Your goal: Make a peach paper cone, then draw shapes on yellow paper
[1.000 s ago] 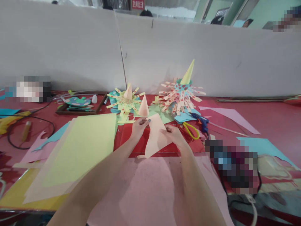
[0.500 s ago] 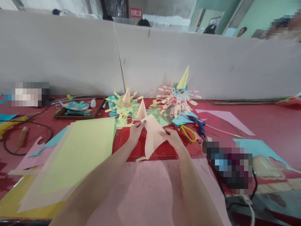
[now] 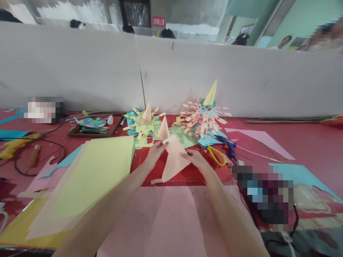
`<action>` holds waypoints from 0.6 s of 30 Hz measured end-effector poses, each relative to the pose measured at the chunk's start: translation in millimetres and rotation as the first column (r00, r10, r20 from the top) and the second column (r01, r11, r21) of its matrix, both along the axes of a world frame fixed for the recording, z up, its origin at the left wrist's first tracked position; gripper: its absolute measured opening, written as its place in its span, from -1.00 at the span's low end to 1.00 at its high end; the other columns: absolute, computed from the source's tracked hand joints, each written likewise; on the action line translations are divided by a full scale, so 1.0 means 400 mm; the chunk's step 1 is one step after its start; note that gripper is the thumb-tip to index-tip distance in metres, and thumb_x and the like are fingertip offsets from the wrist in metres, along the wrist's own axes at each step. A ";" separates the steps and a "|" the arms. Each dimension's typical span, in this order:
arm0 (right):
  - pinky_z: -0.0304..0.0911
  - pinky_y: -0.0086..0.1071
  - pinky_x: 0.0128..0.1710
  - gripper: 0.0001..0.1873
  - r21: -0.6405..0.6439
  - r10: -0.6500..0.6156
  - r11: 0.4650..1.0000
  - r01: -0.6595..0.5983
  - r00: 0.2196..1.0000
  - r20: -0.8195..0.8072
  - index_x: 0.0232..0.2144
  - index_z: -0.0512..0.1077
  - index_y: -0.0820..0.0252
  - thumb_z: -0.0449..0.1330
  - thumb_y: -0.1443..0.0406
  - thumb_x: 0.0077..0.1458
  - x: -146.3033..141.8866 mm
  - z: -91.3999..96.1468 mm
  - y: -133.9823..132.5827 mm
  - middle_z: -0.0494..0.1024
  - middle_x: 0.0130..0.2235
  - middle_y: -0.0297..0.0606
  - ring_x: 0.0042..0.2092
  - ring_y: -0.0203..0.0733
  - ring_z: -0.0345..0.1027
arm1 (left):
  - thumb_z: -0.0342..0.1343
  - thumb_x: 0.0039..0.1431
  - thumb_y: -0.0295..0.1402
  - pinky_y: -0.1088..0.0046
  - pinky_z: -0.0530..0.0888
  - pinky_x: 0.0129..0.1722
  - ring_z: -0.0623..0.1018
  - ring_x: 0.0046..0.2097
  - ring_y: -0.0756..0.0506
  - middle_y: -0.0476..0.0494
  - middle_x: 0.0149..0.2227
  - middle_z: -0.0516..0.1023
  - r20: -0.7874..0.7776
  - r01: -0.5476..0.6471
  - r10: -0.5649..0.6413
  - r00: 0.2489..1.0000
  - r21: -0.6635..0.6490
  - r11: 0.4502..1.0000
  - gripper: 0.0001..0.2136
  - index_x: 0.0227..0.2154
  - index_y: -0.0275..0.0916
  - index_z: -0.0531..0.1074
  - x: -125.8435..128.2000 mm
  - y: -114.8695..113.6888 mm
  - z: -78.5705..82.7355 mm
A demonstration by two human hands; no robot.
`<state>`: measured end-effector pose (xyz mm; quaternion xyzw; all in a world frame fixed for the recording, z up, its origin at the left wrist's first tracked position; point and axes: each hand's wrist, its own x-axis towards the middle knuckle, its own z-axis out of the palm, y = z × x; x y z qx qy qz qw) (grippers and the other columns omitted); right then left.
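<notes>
Here are both hands at work over a flat red sheet (image 3: 197,175), the left hand (image 3: 157,151) pinching the upper-left corner of a curved-edge peach paper piece (image 3: 175,159), the right hand (image 3: 194,157) gripping its right edge. Just beyond stands a smooth peach paper cone (image 3: 164,130), with a blue glue gun (image 3: 229,147) off to the right. Farther back, a red-patterned, strip-fringed paper piece (image 3: 205,119) carries a tall yellow paper cone (image 3: 211,93) before the white partition (image 3: 214,71).
</notes>
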<state>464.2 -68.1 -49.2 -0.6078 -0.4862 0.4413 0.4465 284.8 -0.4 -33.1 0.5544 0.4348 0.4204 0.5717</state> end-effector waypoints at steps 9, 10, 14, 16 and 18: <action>-0.08 -0.47 -0.57 -0.62 0.071 0.046 0.996 -0.053 0.995 0.094 -0.64 0.25 0.21 0.17 0.03 -0.13 -0.011 -0.014 -0.013 0.19 -0.63 -0.45 -0.55 -0.38 0.03 | 0.16 -0.12 -0.24 0.56 0.35 -0.57 0.41 -0.51 0.08 -0.15 -0.08 0.43 -0.141 0.030 -0.022 0.990 0.060 0.998 -0.56 -0.10 -0.17 0.34 -0.061 -0.078 0.033; -0.08 -0.47 -0.57 -0.63 0.080 0.054 0.995 -0.062 0.993 0.106 -0.64 0.25 0.21 0.17 0.03 -0.12 -0.014 -0.012 -0.015 0.19 -0.62 -0.44 -0.55 -0.38 0.03 | 0.16 -0.12 -0.26 0.56 0.36 -0.56 0.43 -0.50 0.07 -0.15 -0.06 0.41 -0.138 0.032 -0.023 0.990 0.064 0.997 -0.55 -0.09 -0.16 0.33 -0.062 -0.082 0.031; -0.07 -0.48 -0.58 -0.65 0.071 0.090 0.993 -0.098 0.989 0.117 -0.63 0.29 0.22 0.17 0.05 -0.11 -0.032 0.004 -0.023 0.20 -0.62 -0.44 -0.55 -0.38 0.04 | 0.19 -0.18 -0.32 0.54 0.41 -0.49 0.46 -0.41 0.01 -0.10 -0.17 0.47 -0.128 0.019 -0.013 0.992 0.044 0.999 -0.54 -0.10 -0.15 0.35 -0.060 -0.093 0.029; -0.06 -0.48 -0.60 -0.67 0.056 0.097 0.993 -0.103 0.991 0.095 -0.60 0.33 0.22 0.16 0.06 -0.09 -0.044 0.017 -0.030 0.21 -0.63 -0.44 -0.57 -0.38 0.05 | 0.20 -0.18 -0.33 0.53 0.40 -0.49 0.46 -0.39 -0.02 -0.09 -0.26 0.51 -0.108 0.005 -0.003 0.994 0.015 1.000 -0.58 -0.15 -0.18 0.39 -0.059 -0.094 0.033; -0.11 -0.48 -0.66 -0.68 0.023 0.097 0.995 -0.099 0.993 0.062 -0.56 0.38 0.21 0.15 0.06 -0.08 -0.053 0.033 -0.040 0.18 -0.66 -0.46 -0.64 -0.41 0.03 | 0.17 -0.14 -0.34 0.53 0.38 -0.52 0.46 -0.42 -0.02 -0.06 -0.36 0.52 -0.089 -0.028 0.028 0.996 0.001 1.000 -0.69 -0.23 -0.20 0.43 -0.064 -0.094 0.036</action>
